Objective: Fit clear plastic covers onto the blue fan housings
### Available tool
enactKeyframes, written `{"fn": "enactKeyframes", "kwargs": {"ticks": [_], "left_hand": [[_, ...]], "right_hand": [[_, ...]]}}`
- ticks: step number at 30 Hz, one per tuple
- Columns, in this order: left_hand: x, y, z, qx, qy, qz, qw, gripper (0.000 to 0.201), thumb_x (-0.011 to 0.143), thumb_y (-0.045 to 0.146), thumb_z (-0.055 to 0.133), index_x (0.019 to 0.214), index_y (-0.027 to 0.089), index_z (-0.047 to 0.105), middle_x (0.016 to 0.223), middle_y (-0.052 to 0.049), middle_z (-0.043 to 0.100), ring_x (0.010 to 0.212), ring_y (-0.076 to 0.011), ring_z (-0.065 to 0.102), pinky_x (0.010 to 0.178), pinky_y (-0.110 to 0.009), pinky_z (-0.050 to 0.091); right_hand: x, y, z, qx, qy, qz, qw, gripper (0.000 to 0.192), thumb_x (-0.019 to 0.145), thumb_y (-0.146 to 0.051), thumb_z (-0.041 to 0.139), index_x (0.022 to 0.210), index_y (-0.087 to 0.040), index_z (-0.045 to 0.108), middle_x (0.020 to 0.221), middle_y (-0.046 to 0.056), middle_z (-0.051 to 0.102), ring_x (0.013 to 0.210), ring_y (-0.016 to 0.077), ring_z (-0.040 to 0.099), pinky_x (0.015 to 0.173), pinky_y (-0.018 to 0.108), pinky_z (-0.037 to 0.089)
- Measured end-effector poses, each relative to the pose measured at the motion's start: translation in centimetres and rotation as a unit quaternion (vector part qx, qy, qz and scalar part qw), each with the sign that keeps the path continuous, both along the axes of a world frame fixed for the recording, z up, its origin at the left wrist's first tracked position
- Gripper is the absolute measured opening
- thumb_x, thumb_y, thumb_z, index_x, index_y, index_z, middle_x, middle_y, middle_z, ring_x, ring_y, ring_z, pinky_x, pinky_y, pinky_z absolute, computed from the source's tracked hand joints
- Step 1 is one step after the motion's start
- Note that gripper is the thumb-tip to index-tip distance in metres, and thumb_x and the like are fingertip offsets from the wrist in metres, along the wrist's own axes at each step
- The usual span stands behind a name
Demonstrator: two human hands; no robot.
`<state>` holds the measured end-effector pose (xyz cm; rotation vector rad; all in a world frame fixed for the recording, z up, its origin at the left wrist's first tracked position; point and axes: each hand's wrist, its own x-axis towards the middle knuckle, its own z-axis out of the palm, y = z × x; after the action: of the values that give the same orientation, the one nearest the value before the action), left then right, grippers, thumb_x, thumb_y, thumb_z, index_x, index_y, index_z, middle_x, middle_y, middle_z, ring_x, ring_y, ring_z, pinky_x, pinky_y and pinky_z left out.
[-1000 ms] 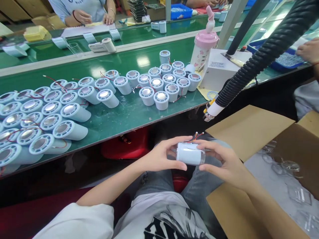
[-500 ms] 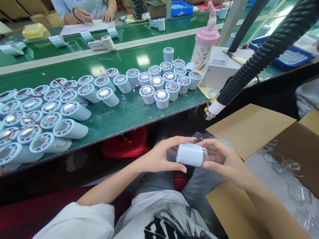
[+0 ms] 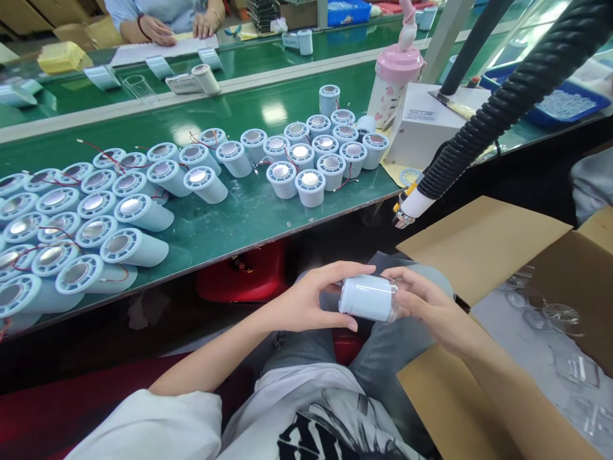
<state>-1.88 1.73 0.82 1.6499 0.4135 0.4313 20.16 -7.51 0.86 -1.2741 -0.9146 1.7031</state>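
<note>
Over my lap is a pale blue cylinder (image 3: 366, 296) inside a clear plastic cover (image 3: 394, 300) that shows past its right end. My left hand (image 3: 320, 297) wraps the left end of the cylinder, thumb below and fingers above. At the right end, my right hand (image 3: 424, 300) has its thumb and fingers closed on the clear cover. The cylinder lies on its side, tilted slightly down to the right. Fingers hide its far side and part of the cover's end.
Several pale blue cylinders with red wires (image 3: 136, 246) stand on the green table (image 3: 249, 223). A black ribbed hose (image 3: 483, 128) hangs at the right, above an open cardboard box (image 3: 483, 249) of clear plastic parts. A pink-lidded bottle (image 3: 395, 76) stands behind. A co-worker's hands (image 3: 158, 32) rest across the table.
My right fingers and thumb have shifted and drawn together around the clear cover's end. Red wires seen above the cylinder before are now out of sight. My left hand stays put.
</note>
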Motion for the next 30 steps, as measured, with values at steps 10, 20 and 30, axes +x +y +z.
{"fn": "enactKeyframes", "kwargs": {"ticks": [10,20,30], "left_hand": [[0.3,0.1,-0.5,-0.122,-0.019,0.013,0.992,0.081,0.065,0.017,0.083,0.138,0.028,0.05,0.141,-0.01,0.053,0.128,-0.0282,0.052,0.107,-0.039,0.042],[6.3,5.2,-1.8,-0.244,-0.031,0.049,0.968,0.071,0.066,0.032,0.084,0.13,0.015,0.058,0.119,-0.012,0.068,0.11,-0.0246,0.062,0.097,-0.035,0.044],[8.5,8.1,-1.3,-0.182,-0.006,0.007,0.983,0.046,0.074,0.033,0.076,0.114,0.012,0.068,0.105,-0.009,0.071,0.09,-0.0181,0.063,0.085,-0.029,0.044]], "right_hand": [[-0.3,0.4,-1.1,-0.069,0.103,0.0,0.992,0.046,0.085,-0.059,0.062,0.102,-0.016,0.056,0.071,0.003,0.069,0.059,0.015,0.067,0.053,0.02,0.055],[-0.8,2.9,-3.5,-0.095,0.267,-0.216,0.934,0.043,0.103,-0.037,0.025,0.105,-0.012,0.061,0.081,0.011,0.071,0.063,0.0145,0.065,0.058,0.021,0.052],[-1.3,5.3,-3.9,-0.085,0.289,-0.251,0.92,0.045,0.102,-0.035,0.019,0.094,-0.016,0.06,0.069,0.009,0.067,0.052,0.0119,0.055,0.049,0.018,0.044]]}}
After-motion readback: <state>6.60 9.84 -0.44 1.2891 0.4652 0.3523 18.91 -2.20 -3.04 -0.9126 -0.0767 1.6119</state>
